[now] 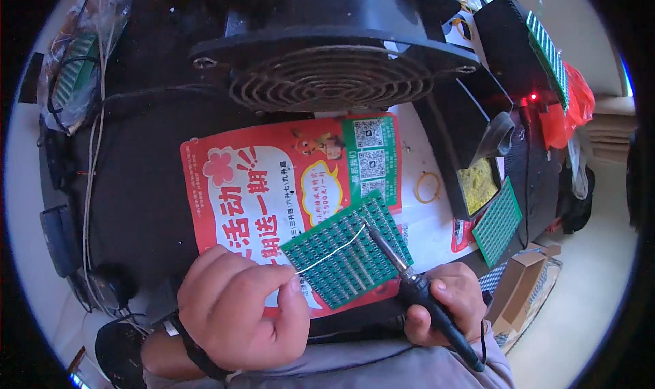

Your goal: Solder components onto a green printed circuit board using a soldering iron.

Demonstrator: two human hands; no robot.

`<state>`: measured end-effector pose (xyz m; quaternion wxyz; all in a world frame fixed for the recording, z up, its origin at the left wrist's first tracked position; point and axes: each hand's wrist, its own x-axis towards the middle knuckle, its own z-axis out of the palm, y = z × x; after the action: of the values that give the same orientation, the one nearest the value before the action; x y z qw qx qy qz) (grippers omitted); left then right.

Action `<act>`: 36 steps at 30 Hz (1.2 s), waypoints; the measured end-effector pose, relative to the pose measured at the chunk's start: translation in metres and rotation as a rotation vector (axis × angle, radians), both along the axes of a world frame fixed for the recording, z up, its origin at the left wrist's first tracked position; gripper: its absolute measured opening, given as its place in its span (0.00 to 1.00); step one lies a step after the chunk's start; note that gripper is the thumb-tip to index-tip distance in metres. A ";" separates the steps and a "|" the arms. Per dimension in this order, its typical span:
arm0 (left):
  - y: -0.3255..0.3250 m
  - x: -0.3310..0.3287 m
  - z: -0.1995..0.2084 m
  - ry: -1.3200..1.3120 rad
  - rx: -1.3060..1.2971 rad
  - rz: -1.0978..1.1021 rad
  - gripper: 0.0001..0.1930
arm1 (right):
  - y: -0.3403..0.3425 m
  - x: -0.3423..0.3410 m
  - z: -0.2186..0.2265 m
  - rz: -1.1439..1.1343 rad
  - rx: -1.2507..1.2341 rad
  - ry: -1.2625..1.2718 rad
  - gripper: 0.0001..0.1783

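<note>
A green circuit board (331, 266) with rows of small pads lies tilted on a red and white printed sheet (205, 164). My left hand (249, 304) is closed, pinching a thin pale solder wire (332, 254) between thumb and forefinger. The wire runs across the board toward its upper right part. In my right hand (450, 304) is a soldering iron (437, 310) with a black handle, gripped by the fingers. Its metal tip points up and left and meets or nearly meets the wire's far end at the board.
A black fan (331, 78) with a round grille stands behind the sheet. To the right are an iron stand with a yellow sponge (479, 186) and another green board (497, 222). Cables (95, 150) and a bagged board (76, 71) lie left; a cardboard box (522, 286) stands lower right.
</note>
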<state>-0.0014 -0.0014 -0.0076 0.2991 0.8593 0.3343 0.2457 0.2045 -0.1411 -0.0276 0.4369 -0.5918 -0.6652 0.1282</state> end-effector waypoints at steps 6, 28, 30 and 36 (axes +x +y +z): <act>0.004 0.001 -0.001 0.034 -0.001 -0.019 0.08 | 0.004 0.001 -0.003 0.019 -0.005 0.002 0.26; 0.000 0.008 -0.007 0.038 -0.005 0.013 0.08 | 0.005 0.001 -0.002 0.001 -0.017 0.022 0.22; 0.001 0.008 -0.005 0.052 -0.002 -0.017 0.08 | 0.006 0.000 -0.001 -0.010 -0.007 0.031 0.21; 0.001 0.009 -0.007 0.020 -0.002 -0.001 0.10 | 0.008 -0.002 -0.002 -0.029 0.032 0.040 0.20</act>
<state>0.0077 -0.0006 -0.0144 0.2968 0.8616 0.3370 0.2366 0.2024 -0.1328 -0.0298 0.4612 -0.5918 -0.6496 0.1228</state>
